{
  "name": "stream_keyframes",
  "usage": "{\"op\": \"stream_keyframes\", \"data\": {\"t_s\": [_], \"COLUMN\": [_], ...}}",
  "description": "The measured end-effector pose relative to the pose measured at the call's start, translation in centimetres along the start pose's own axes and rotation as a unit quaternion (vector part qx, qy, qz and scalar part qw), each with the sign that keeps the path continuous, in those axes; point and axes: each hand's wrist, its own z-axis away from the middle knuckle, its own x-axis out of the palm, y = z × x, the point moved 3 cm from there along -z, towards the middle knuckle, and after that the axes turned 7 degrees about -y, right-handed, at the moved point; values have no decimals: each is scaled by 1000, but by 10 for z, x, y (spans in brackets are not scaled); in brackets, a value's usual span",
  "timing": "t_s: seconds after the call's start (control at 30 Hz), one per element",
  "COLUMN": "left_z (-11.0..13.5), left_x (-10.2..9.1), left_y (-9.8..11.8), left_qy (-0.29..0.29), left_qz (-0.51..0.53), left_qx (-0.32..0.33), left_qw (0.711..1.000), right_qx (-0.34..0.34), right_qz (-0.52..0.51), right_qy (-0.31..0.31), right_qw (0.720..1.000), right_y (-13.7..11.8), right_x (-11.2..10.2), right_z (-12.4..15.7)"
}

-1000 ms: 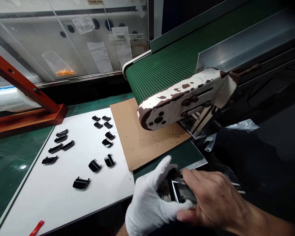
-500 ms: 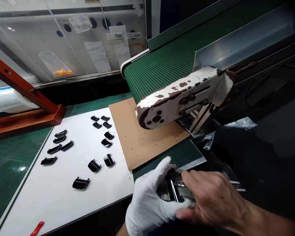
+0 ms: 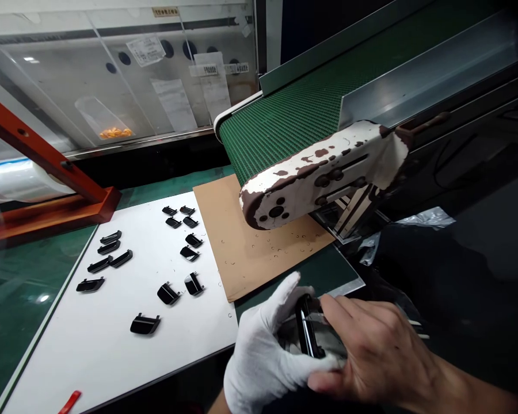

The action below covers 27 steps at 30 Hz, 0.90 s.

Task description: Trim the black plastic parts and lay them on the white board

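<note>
In the head view my left hand [image 3: 263,351], in a white glove, curls round a glossy black plastic part [image 3: 305,326] and grips it between thumb and fingers. My bare right hand [image 3: 371,345] is closed close beside it. From its fingertips a thin, pale blade [image 3: 314,317] reaches to the part's edge; any handle is hidden in the fist. Both hands are in front of the table's near edge. More glossy black plastic parts [image 3: 145,324] lie in two loose groups on a white sheet [image 3: 99,345].
A brown cardboard sheet [image 3: 242,270] with small curled scraps lies under the end of a green conveyor belt [image 3: 280,126]. To the left are an orange metal frame [image 3: 47,155] and a clear film roll [image 3: 26,179]. A red object [image 3: 70,402] lies at the near edge.
The whole view has shifted slightly, so the table appears a little lower and further right. The black part has tilted a little in my left hand; both hands keep their hold.
</note>
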Motion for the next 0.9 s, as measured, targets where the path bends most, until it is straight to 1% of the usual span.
{"op": "stream_keyframes", "data": {"t_s": [0.13, 0.27, 0.37, 0.47, 0.67, 0.73, 0.8, 0.9], "left_z": [1, 4, 6, 7, 4, 3, 1, 0], "left_x": [-1, -4, -5, -6, -6, -5, -2, 1], "left_y": [-1, 0, 0, -3, -9, -9, -10, -12], "left_qy": [2, 10, 15, 14, 25, 19, 17, 27], "left_qz": [-9, -28, -22, -15, -38, -34, -22, 27], "left_qx": [2, 13, 20, 31, 52, 52, 54, 62], "left_qw": [1000, 999, 999, 999, 998, 998, 998, 997], "right_qx": [-11, -29, -38, -43, -63, -71, -65, -10], "right_qz": [6, 18, 25, 20, -3, -22, -71, -172], "right_qy": [-17, -10, -3, -3, -10, -6, 1, 36], "right_qw": [1000, 999, 999, 999, 998, 997, 995, 984], "right_y": [-1, -2, -2, -2, -2, -2, -1, 2], "right_x": [-1, -1, 0, 1, 1, 1, 0, -2], "right_z": [0, 0, 0, -1, -1, -1, -1, 1]}}
